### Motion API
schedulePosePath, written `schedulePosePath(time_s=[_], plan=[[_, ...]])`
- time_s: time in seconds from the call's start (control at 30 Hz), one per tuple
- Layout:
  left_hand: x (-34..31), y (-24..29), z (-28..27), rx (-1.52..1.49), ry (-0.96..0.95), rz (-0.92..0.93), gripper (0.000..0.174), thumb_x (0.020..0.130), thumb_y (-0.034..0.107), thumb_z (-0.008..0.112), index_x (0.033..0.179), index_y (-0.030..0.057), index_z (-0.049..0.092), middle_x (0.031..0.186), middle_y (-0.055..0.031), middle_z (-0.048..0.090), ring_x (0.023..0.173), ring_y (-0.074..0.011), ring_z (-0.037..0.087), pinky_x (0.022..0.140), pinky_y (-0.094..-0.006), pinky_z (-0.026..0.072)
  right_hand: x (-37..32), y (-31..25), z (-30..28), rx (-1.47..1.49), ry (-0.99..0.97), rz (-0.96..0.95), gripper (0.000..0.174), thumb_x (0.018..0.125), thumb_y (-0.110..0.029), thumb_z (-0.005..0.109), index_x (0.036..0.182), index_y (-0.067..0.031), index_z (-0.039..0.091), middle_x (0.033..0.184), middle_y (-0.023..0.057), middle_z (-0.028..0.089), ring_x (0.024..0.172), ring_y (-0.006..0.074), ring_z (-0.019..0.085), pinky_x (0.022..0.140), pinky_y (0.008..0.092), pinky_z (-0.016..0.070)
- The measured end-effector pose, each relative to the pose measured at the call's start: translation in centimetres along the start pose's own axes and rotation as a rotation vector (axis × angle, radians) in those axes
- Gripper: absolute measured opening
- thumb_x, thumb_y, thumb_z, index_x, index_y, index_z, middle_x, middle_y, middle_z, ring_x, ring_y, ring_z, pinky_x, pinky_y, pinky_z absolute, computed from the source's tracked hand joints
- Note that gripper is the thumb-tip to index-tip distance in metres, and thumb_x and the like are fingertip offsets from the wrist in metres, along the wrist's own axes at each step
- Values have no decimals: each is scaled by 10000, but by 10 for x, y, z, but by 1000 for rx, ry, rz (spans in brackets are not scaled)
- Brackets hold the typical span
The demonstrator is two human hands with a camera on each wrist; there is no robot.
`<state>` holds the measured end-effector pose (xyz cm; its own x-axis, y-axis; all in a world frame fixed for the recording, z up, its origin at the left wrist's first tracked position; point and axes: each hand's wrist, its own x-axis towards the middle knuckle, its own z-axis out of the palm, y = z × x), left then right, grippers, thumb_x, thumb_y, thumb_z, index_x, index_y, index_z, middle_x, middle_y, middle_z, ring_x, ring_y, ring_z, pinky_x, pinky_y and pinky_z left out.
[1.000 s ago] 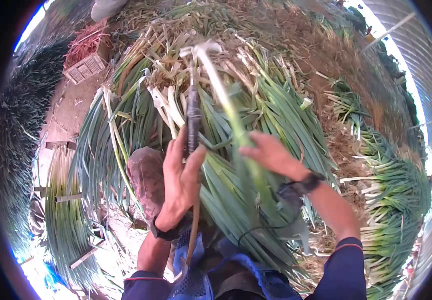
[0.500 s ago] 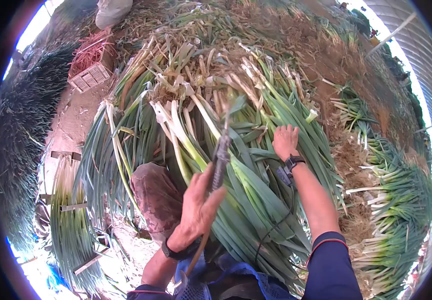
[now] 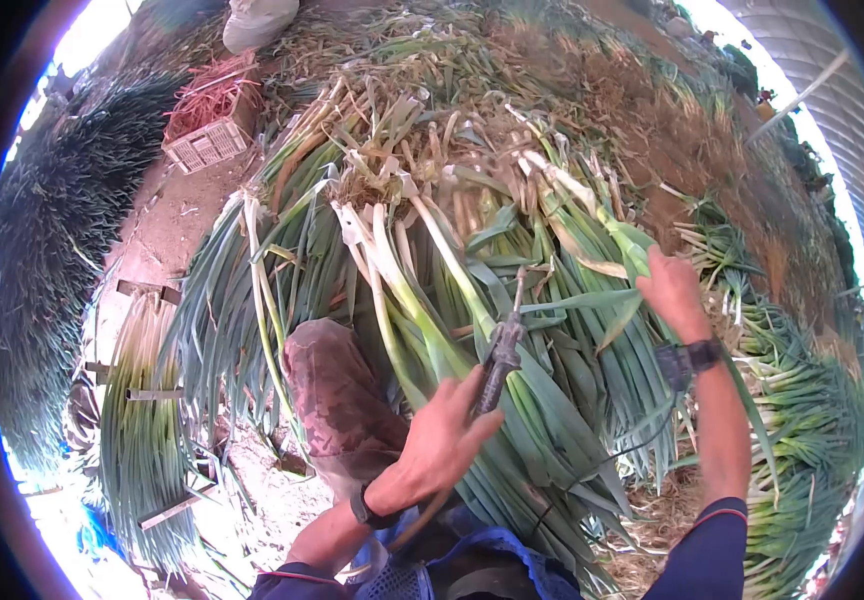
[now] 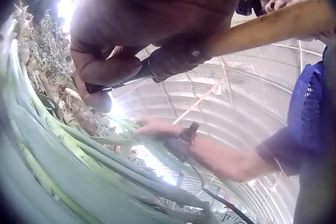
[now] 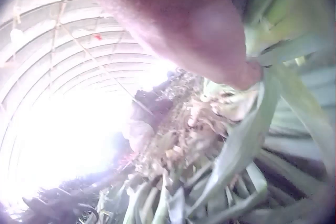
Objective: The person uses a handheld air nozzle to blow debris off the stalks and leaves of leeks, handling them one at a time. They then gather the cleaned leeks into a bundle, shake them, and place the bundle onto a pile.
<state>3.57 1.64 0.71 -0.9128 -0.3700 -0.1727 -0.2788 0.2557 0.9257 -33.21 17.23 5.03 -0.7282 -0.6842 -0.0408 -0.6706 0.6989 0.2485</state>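
In the head view my left hand (image 3: 442, 435) holds a dark, tape-wrapped wand (image 3: 500, 365) with a thin metal tip, likely an air blow gun. A tan hose (image 4: 273, 27) runs back from its handle in the left wrist view. My right hand (image 3: 674, 290) grips a leek (image 3: 630, 240) by its green part, the white root end pointing away to the upper left. Long loose leaves trail from that grip, and one leaf (image 5: 241, 140) hangs below the hand in the right wrist view. Several leeks (image 3: 432, 330) lie beneath the wand, roots away from me.
A big pile of leeks (image 3: 222, 290) spreads in front, beside my knee (image 3: 337, 390). Bundled leeks (image 3: 142, 400) lie on a rack at left. A crate (image 3: 207, 145) with red strips stands farther back. More leeks (image 3: 802, 400) line the right side. A cable (image 3: 612, 455) hangs from my right wrist.
One second ago my right hand held a leek near the wand; half a second ago it was empty over the pile. Now it grips another leek farther right. The wand has moved right and lower.
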Motion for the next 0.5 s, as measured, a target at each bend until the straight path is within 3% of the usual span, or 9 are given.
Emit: schedulePosePath(time_s=[0.03, 0.1, 0.13, 0.17, 0.23, 0.33, 0.37, 0.43, 0.5], plan=[[-4, -1, 4, 16, 19, 21, 666, 965, 350, 635, 1492, 0, 427, 1054, -242, 557, 967, -454, 599, 865, -497, 481, -2, -2, -1, 1, -1, -1, 308, 833, -230, 685, 1041, -16, 609, 950, 244, 728, 846, 384, 727, 837, 505, 539], [-10, 2, 6, -20, 0, 21, 661, 967, 350, 633, 1488, -4, 429, 1059, -244, 558, 968, -454, 599, 864, -498, 482, -14, -5, -2, 592, -111, -77, 432, 838, -303, 718, 1105, 28, 639, 1005, 253, 718, 891, 359, 719, 844, 461, 543], [-13, 4, 8, -54, -14, 24, 656, 970, 350, 630, 1484, -7, 430, 1065, -247, 559, 968, -455, 599, 862, -500, 483, -19, -13, 10, 730, -284, 9, 547, 829, -360, 751, 1178, 48, 643, 1023, 239, 711, 926, 320, 703, 839, 425, 542], [-15, 4, 12, -62, -28, 26, 656, 970, 350, 630, 1484, -7, 430, 1065, -247, 559, 968, -455, 599, 862, -500, 483, -31, -24, 24, 862, -359, 27, 539, 833, -349, 767, 1185, 42, 646, 1033, 213, 715, 934, 285, 701, 835, 407, 544], [-21, 0, 19, -49, -3, 61, 648, 975, 343, 627, 1476, -18, 431, 1072, -254, 560, 971, -456, 600, 855, -502, 484, -53, -49, 57, 953, -363, 80, 555, 851, -329, 760, 1243, 41, 629, 1028, 199, 725, 917, 276, 709, 835, 401, 544], [-29, -1, 27, -26, -35, 33, 647, 976, 334, 627, 1476, -27, 428, 1072, -256, 559, 971, -457, 600, 847, -504, 484, -70, -74, 89, 947, -308, 46, 644, 848, -362, 746, 1340, 19, 580, 1083, 236, 724, 953, 364, 716, 880, 440, 544], [-32, -1, 30, -30, -15, 21, 649, 974, 324, 636, 1479, -38, 450, 1023, -225, 556, 932, -396, 571, 828, -450, 467, -74, -76, 97, 948, -310, 46, 644, 848, -362, 746, 1340, 19, 580, 1083, 236, 724, 953, 364, 716, 880, 440, 544], [-32, 0, 32, -33, -21, 23, 647, 974, 326, 633, 1476, -41, 453, 1016, -226, 555, 927, -395, 569, 826, -448, 465, -80, -83, 95, 807, -112, -43, 704, 844, -379, 730, 1401, 3, 529, 1080, 272, 714, 972, 445, 695, 909, 491, 529], [-31, 1, 34, -37, -27, 30, 646, 975, 328, 630, 1472, -44, 455, 1009, -226, 555, 923, -394, 567, 824, -446, 463, -84, -83, 74, 758, -185, -1, 714, 846, -360, 739, 1422, -3, 515, 1111, 276, 710, 998, 446, 694, 920, 487, 527]])
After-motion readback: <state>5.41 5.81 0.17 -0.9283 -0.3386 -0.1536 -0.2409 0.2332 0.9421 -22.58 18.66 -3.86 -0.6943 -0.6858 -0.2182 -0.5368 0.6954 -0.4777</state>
